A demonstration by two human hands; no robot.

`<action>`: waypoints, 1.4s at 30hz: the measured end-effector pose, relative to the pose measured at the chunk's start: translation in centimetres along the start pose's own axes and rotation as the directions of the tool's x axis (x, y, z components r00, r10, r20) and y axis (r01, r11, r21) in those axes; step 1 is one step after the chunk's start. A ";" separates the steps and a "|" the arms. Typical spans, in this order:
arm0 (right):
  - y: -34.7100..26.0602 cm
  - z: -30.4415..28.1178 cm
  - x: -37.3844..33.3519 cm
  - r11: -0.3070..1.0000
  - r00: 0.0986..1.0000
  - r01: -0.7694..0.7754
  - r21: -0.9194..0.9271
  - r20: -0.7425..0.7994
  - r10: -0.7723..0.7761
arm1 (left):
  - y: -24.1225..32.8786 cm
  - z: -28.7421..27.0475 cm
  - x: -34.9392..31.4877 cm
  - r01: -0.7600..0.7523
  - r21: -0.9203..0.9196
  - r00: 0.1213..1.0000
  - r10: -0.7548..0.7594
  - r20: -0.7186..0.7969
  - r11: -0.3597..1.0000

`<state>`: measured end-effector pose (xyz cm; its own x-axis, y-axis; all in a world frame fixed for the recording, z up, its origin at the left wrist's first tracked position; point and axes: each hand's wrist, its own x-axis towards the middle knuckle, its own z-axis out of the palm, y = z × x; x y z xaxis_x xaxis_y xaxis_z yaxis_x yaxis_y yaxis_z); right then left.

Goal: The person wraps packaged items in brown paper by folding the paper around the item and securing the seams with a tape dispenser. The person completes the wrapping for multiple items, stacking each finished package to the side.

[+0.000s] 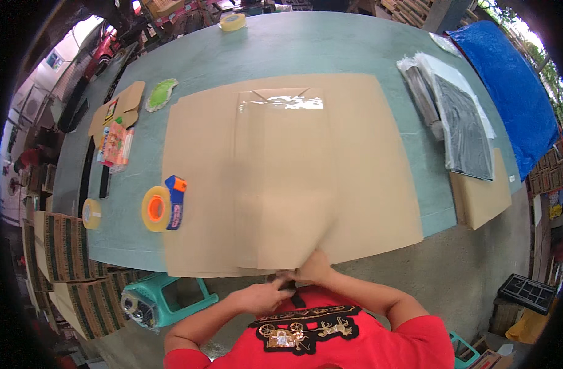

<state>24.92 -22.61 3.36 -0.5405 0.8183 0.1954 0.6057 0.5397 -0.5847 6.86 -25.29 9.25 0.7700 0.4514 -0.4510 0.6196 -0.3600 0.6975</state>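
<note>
Green tbl (pixel 355 46) w/ cardboard (pixel 373 160); R hand (pixel 312 269) at its near edge, L hand (pixel 264 299) just beside; can't tell either grip.

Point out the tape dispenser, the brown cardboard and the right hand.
Tape dispenser (pixel 167 209), head view: yellowish ring of its tape roll.
Brown cardboard (pixel 287 163), head view: middle of its upper face.
Right hand (pixel 314 269), head view: middle of the hand.

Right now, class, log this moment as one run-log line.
right hand: at cardboard, near edge; left hand: beside it; tape dispenser: cardboard's left edge
</note>
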 end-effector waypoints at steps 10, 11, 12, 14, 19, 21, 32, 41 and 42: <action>-3.5 10.2 3.6 0.939 0.954 -0.288 0.186 -0.028 0.298 | -12.1 -13.7 11.2 0.313 0.290 0.524 0.090 -0.847 0.904; -1.4 10.4 1.9 0.974 0.955 -0.225 0.039 -0.187 0.228 | -12.5 -13.5 11.1 0.283 0.303 0.523 0.118 -0.844 0.910; 0.1 10.4 0.9 0.975 0.941 -0.220 -0.018 -0.269 0.207 | -13.2 -13.5 10.6 0.207 0.291 0.531 0.142 -0.835 0.934; 2.7 10.5 -0.1 0.963 0.910 -0.269 0.004 -0.327 0.255 | -14.4 -13.8 9.5 0.049 0.255 0.525 0.192 -0.829 0.966; 4.0 11.0 0.3 0.953 0.885 -0.298 0.063 -0.355 0.300 | -18.3 -3.8 -0.4 -0.086 0.429 0.681 0.368 -0.633 0.899; 4.3 11.2 0.2 0.952 0.889 -0.299 0.066 -0.345 0.303 | -16.3 -2.3 -0.3 -0.183 0.503 0.676 0.479 -0.560 0.845; -3.9 0.9 -5.8 0.946 0.867 -0.261 0.194 -0.384 0.318 | -8.5 3.4 2.1 -0.350 0.216 0.899 0.392 -0.198 0.912; 5.2 -4.4 4.5 -0.135 0.423 -0.329 0.935 0.273 0.864 | -10.7 -4.5 6.4 -0.361 -0.931 0.709 -0.665 -0.235 -0.057; 5.3 -4.1 4.4 -0.102 0.439 -0.324 0.941 0.245 0.865 | -10.6 -3.9 6.7 -0.404 -0.910 0.699 -0.672 -0.243 -0.090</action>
<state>28.20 -15.34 4.37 0.1436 0.7775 -0.6122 -0.4360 -0.5057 -0.7444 4.91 -15.25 1.01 0.0848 0.7564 -0.6486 -0.5055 0.5936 0.6262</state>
